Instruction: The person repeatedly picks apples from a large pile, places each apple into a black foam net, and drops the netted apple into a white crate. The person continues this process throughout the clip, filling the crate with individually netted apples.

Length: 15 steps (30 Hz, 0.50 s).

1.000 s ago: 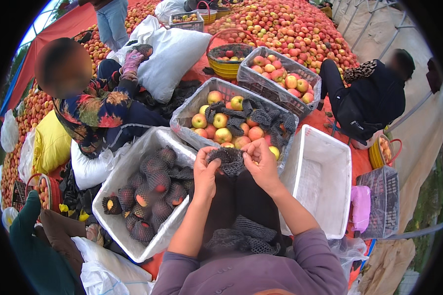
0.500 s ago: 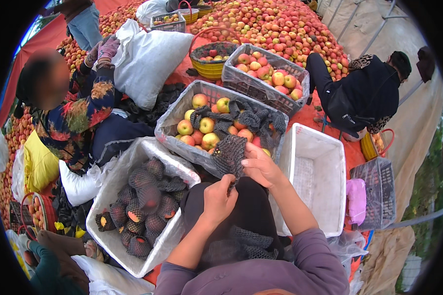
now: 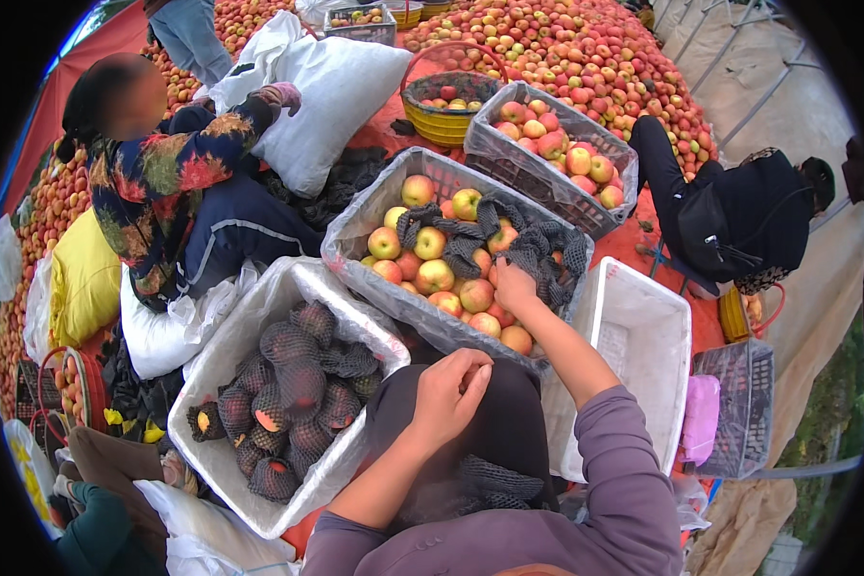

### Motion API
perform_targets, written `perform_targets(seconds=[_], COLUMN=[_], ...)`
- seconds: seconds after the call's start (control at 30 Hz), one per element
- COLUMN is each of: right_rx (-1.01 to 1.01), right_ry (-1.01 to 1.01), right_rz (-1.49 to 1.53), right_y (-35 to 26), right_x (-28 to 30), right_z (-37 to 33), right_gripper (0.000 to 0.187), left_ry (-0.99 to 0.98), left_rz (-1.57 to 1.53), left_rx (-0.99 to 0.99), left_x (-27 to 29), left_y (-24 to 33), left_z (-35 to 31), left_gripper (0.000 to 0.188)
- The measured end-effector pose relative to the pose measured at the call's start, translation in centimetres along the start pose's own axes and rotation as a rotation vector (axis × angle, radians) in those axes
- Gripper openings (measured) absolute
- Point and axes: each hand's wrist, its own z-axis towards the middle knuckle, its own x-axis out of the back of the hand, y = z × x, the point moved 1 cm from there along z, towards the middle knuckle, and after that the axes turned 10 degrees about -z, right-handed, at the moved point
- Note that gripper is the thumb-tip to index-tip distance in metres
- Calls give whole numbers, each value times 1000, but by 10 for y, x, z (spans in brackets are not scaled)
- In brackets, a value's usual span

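My right hand (image 3: 514, 285) reaches into a grey plastic-lined crate (image 3: 394, 300) of red-yellow apples (image 3: 434, 276), its fingers down among black foam net sleeves (image 3: 538, 257) and fruit. Whether it grips anything is hidden. My left hand (image 3: 451, 389) hovers over my dark lap with its fingers bunched together and nothing visible in them. More net sleeves (image 3: 490, 480) lie on my lap. At my left stands a white box (image 3: 250, 309) holding several apples wrapped in black nets (image 3: 293, 384).
An empty white box (image 3: 643, 326) stands at my right, beside a pink object (image 3: 701, 418) and a grey basket (image 3: 751, 403). One person in a patterned jacket (image 3: 163, 182) sits at left, another in black (image 3: 739, 211) at right. Beyond are a second crate (image 3: 559, 144), a yellow basket (image 3: 442, 108), a white sack (image 3: 336, 86) and a large apple pile (image 3: 566, 38).
Both hands were together on a net sleeve at the crate's edge. The left hand has pulled back over my lap, and the right hand has gone further into the crate.
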Motion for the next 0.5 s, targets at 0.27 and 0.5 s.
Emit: perform_targets(seconds=[0.27,0.5], right_rx=[-154,320], right_ry=[282,-380], right_rz=[154,2223], right_y=[9,-46], right_x=[37,145], right_z=[-40,-168], right_gripper=[74,83], left_ry=[276,313], left_rz=[-79,-729], left_rx=[-156,241], left_x=[15,58], left_y=[9,-28], left_z=[-10,-11], left_gripper=[10,23])
